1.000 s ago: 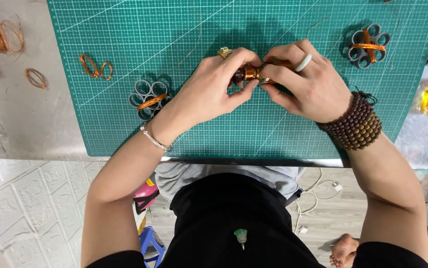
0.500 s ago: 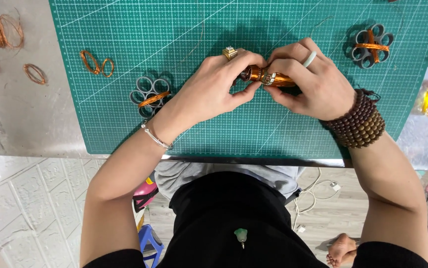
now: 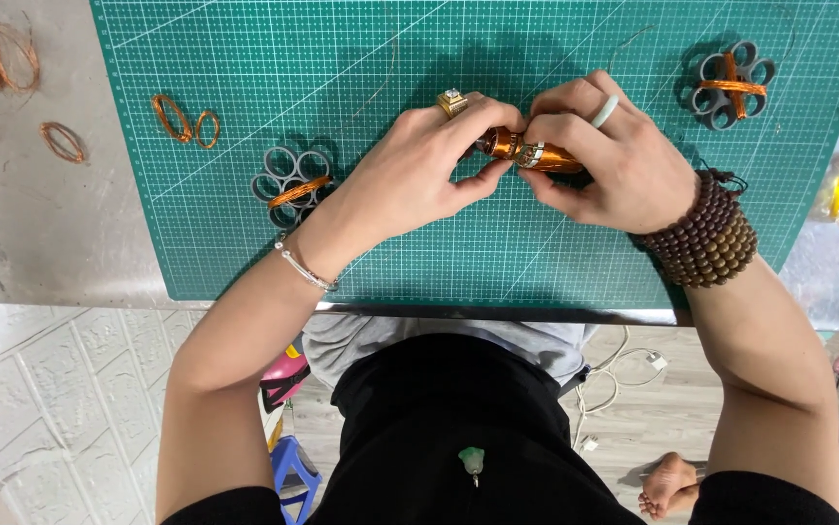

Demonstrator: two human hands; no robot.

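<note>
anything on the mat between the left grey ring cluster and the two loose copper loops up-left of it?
Nothing. In the head view, only bare green cutting mat lies between the grey ring cluster and the copper wire loops.

The light is bright and even and seems to come from above, so the left hand (image 3: pixel 410 180) and the right hand (image 3: pixel 614 160) drop a soft dark shadow on the green rubber cutting mat with white grid lines (image 3: pixel 244 58) just past the fingers. The dull grey metal table top (image 3: pixel 60 233) shows a faint pale shine but no hard glare. The picture is sharp with little blur, and the mat's edges bend slightly near the corners.
</note>
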